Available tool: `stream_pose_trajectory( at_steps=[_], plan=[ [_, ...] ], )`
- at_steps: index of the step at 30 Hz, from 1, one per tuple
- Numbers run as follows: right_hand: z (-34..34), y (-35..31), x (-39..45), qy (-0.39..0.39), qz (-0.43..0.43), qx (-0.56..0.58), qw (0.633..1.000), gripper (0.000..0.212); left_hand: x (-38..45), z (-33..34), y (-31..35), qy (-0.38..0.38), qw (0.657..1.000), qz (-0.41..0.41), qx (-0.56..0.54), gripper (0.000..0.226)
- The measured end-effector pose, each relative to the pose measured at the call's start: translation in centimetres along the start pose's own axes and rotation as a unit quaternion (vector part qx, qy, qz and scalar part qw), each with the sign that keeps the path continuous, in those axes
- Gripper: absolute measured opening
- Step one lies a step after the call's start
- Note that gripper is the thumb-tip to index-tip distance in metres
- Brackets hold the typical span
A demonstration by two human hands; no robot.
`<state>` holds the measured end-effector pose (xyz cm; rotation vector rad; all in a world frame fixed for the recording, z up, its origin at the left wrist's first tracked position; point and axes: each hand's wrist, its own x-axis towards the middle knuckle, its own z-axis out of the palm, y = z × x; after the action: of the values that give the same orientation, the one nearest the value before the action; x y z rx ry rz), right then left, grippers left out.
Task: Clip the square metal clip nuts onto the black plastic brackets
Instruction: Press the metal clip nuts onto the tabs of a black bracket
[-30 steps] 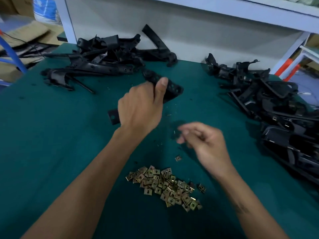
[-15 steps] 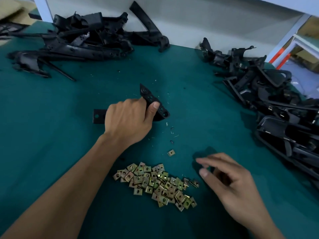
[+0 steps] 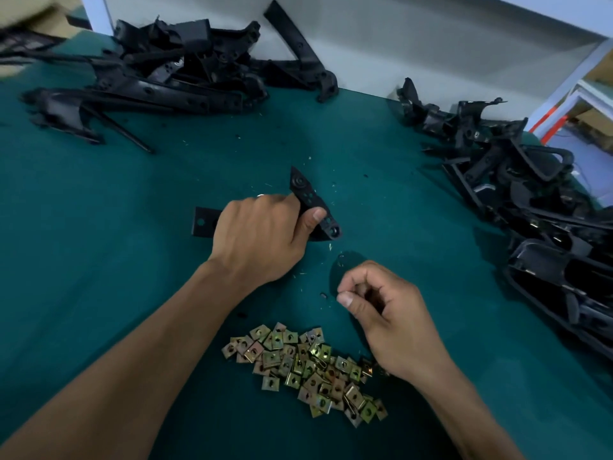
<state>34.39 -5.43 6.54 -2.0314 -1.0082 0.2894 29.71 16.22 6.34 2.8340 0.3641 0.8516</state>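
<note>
Here, left hand (image 3: 262, 237) grips a matte angular bracket (image 3: 308, 197).

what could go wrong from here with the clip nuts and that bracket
1. The right hand has its fingertips curled together, but whatever it pinches is hidden; a small nut could slip out on the way to the bracket.
2. The left hand covers the bracket's middle, leaving only its ends free, so the nut may be hard to seat squarely.
3. The right wrist lies over the edge of the loose clip nuts; a sweep of the arm could scatter them across the green tabletop.
</note>
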Motion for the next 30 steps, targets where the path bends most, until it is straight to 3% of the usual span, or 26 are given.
stream_pose_trajectory(
  at_steps=[2,4,7,9,15,19,30],
  plan=[
    [-0.2,0.2,0.9,0.003,0.011,0.031,0.999,0.020,0.2,0.2,-0.1,-0.002,1.000,0.003,0.001,0.056],
    [-0.4,0.3,2.6,0.025,0.044,0.135,0.990,0.016,0.6,0.3,-0.3,-0.005,1.000,0.008,-0.007,0.056],
    [-0.6,0.2,5.5,0.087,0.091,0.338,0.933,0.014,0.8,0.3,-0.4,-0.009,1.000,0.010,-0.021,0.053],
    [-0.5,0.3,7.3,0.117,0.096,0.387,0.909,0.011,0.8,0.3,-0.3,-0.010,1.000,0.008,-0.025,0.050],
    [0.4,0.7,10.4,0.109,0.089,0.449,0.882,0.004,0.7,0.3,-0.3,0.008,0.999,-0.044,0.010,0.050],
    [0.1,1.5,10.5,0.069,0.072,0.483,0.870,0.012,0.8,0.4,-0.4,0.019,0.997,-0.062,0.035,0.052],
    [0.4,1.1,10.6,0.078,0.081,0.444,0.889,0.005,0.5,0.1,-0.3,-0.001,0.999,-0.036,0.024,0.052]
  ],
)
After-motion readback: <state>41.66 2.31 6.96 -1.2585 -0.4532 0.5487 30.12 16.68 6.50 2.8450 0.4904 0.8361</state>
